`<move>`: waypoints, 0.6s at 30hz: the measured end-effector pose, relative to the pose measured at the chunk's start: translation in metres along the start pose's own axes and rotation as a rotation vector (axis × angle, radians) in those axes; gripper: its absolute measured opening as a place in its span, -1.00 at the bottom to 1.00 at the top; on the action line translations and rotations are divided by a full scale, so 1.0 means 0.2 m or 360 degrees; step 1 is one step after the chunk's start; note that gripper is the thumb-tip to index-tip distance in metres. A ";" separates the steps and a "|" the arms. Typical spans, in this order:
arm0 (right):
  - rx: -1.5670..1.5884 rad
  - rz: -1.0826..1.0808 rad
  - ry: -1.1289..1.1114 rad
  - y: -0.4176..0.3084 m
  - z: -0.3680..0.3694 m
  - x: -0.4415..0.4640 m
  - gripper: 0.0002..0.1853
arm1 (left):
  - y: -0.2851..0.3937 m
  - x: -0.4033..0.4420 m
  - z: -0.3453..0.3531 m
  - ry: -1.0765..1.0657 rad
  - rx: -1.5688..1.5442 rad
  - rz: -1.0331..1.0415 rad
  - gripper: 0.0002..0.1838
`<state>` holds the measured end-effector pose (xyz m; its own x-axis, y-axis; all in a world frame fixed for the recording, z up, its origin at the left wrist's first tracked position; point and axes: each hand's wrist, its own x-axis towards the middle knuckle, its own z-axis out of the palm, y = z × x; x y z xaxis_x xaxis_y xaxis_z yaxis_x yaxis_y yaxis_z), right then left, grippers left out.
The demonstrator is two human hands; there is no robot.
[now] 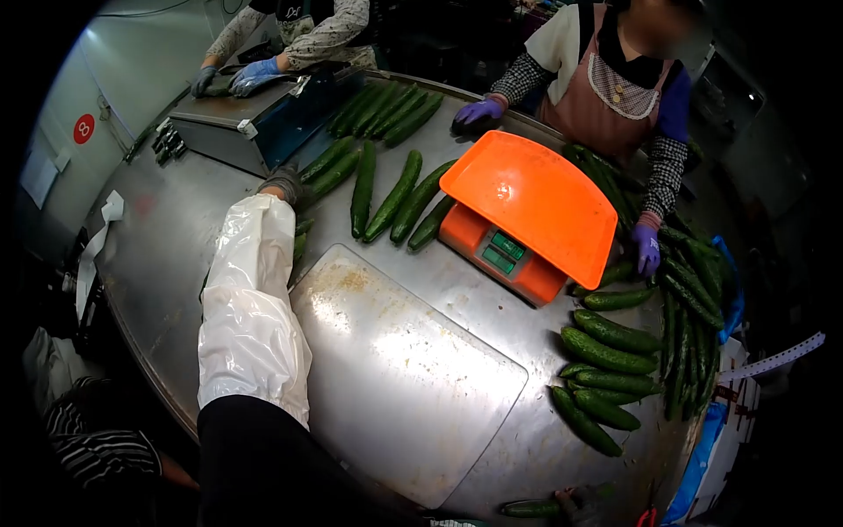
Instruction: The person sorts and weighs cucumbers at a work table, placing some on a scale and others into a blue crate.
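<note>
My left hand (283,183), in a dark grey glove below a white plastic sleeve (255,299), reaches to the left ends of two cucumbers (329,176) near the metal box; its fingers cannot be made out. At the bottom edge, my right hand (580,507), also dark-gloved, is closed around a cucumber (529,508) that shows on its left, with green on its right too. Several cucumbers (393,198) lie side by side left of the orange scale (531,206). More cucumbers (606,351) lie in a column at the right.
A rectangular plate (408,369) lies on the metal table (158,255). A metal box (228,136) stands at the back left. Two people stand across the table; one has a purple-gloved hand (647,249) by the cucumber pile (694,290), the other blue-gloved fingers (255,75).
</note>
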<state>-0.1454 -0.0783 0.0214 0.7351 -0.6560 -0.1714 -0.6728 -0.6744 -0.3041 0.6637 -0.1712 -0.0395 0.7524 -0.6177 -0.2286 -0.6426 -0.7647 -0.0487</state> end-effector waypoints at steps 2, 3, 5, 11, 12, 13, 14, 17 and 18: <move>-0.0039 -0.0022 -0.0006 0.01 0.01 0.00 -0.54 | -0.08 -0.20 -0.12 0.0091 -0.0439 0.0048 -0.16; -0.0093 -0.0033 0.0005 0.01 0.01 0.00 -0.57 | -0.13 -0.22 -0.14 0.0166 -0.0537 0.0000 -0.19; -0.0106 -0.0047 -0.0033 0.03 0.01 0.01 -0.62 | -0.24 -0.25 -0.18 0.0312 -0.0639 -0.0162 -0.24; -0.0091 -0.0086 0.0077 0.06 0.04 0.00 -0.53 | -0.59 -0.24 -0.21 0.0614 -0.0799 0.0251 -0.49; -0.0096 -0.0132 0.0133 0.13 0.10 -0.03 -0.51 | -0.47 -0.37 -0.31 0.0744 -0.0626 0.0092 -0.46; -0.0107 -0.0135 0.0126 0.13 0.09 -0.03 -0.51 | -0.67 -0.11 -0.23 0.0827 -0.0721 0.0269 -0.46; -0.0125 -0.0111 0.0126 0.14 0.10 -0.04 -0.53 | -0.67 -0.07 -0.28 0.0745 -0.0822 0.0407 -0.47; -0.0156 -0.0201 0.0161 0.17 0.11 -0.03 -0.59 | -0.16 -0.64 -0.55 0.0778 -0.1098 0.0831 -0.61; -0.0156 -0.0187 0.0168 0.18 0.12 -0.02 -0.59 | 0.04 -0.90 -0.63 0.0664 -0.1216 0.1040 -0.61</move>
<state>-0.1708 -0.0911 -0.0110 0.7997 -0.5992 -0.0393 -0.5916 -0.7750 -0.2224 0.5411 -0.0896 0.1233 0.3804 -0.8499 0.3645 -0.7853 -0.0888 0.6127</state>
